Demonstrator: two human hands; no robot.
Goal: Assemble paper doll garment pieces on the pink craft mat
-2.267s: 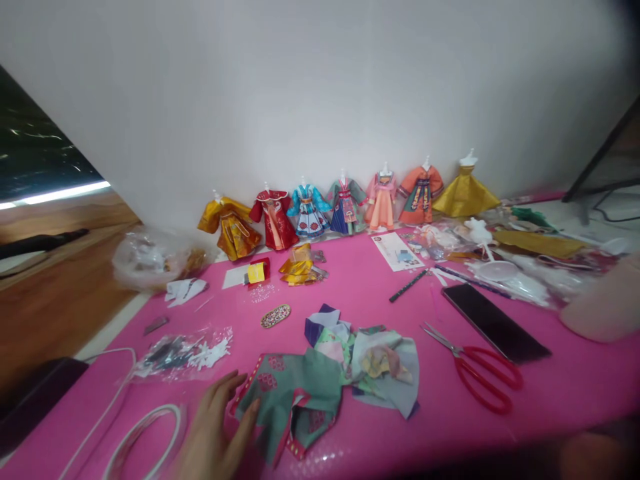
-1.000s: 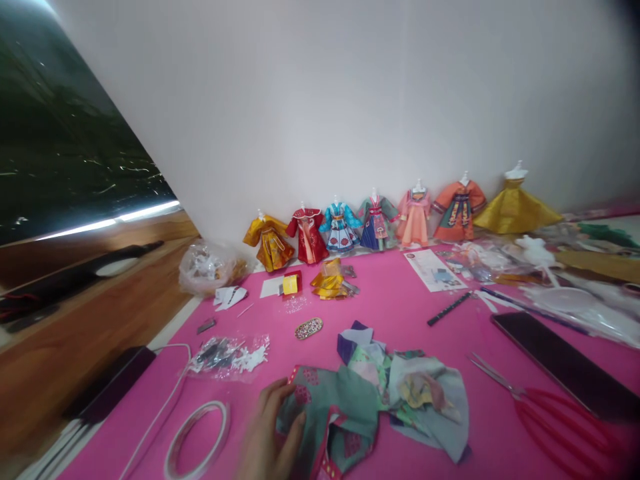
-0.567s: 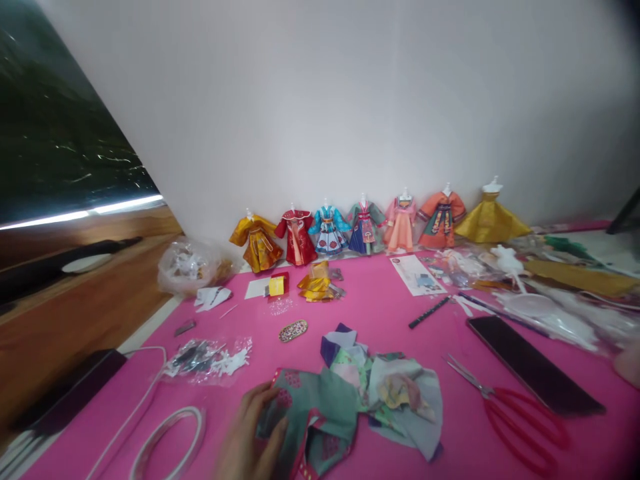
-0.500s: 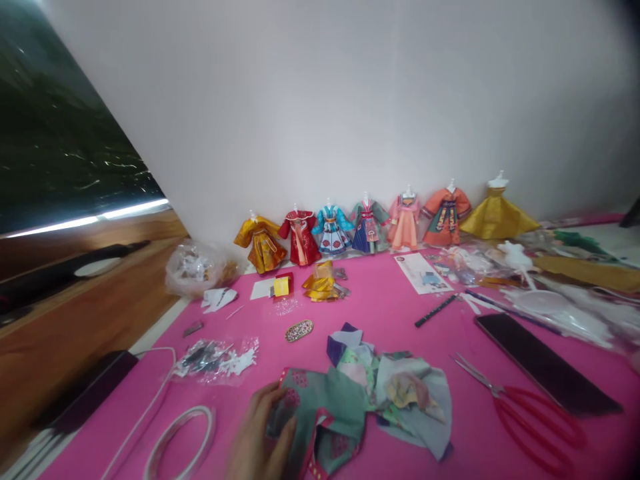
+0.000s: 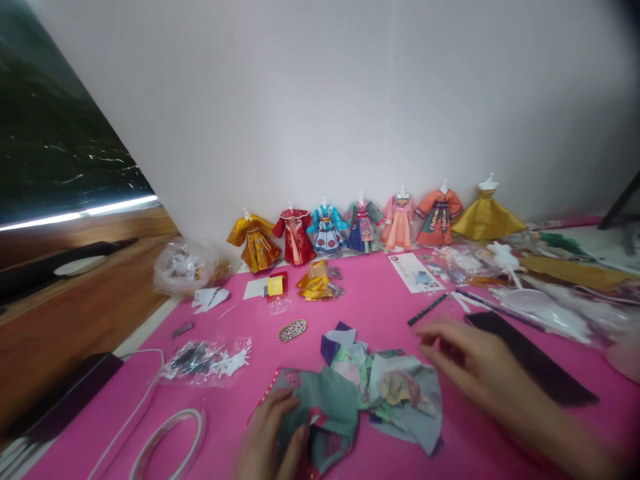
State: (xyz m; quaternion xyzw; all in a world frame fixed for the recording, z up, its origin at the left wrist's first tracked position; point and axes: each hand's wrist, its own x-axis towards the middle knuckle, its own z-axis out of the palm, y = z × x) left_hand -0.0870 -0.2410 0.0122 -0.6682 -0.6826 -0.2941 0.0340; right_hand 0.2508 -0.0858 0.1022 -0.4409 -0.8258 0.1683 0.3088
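Note:
My left hand (image 5: pixel 273 433) rests on a grey-green garment (image 5: pixel 333 400) with red trim, its thumb and fingers around the left part of the cloth. My right hand (image 5: pixel 473 360) is raised over the pink surface, slightly blurred, its fingers apart and nothing seen between them. Just left of it lies a crumpled pile of pale blue, green and purple fabric (image 5: pixel 413 427), touching the green garment. A dark phone (image 5: pixel 535 360) lies partly behind my right hand, and a dark patterned strip (image 5: pixel 427 309) is beyond its fingertips.
Several small dresses, among them a blue one (image 5: pixel 329 230), stand along the wall. At the left are a white ring (image 5: pixel 173 443), a clear bag of small parts (image 5: pixel 207 360) and a black box (image 5: pixel 65 393). Plastic bags (image 5: pixel 545 310) crowd the right.
My right hand has come into view from the right, over where the red-handled scissors showed. They are not visible now. My left hand stays on the green garment, and the view has shifted slightly.

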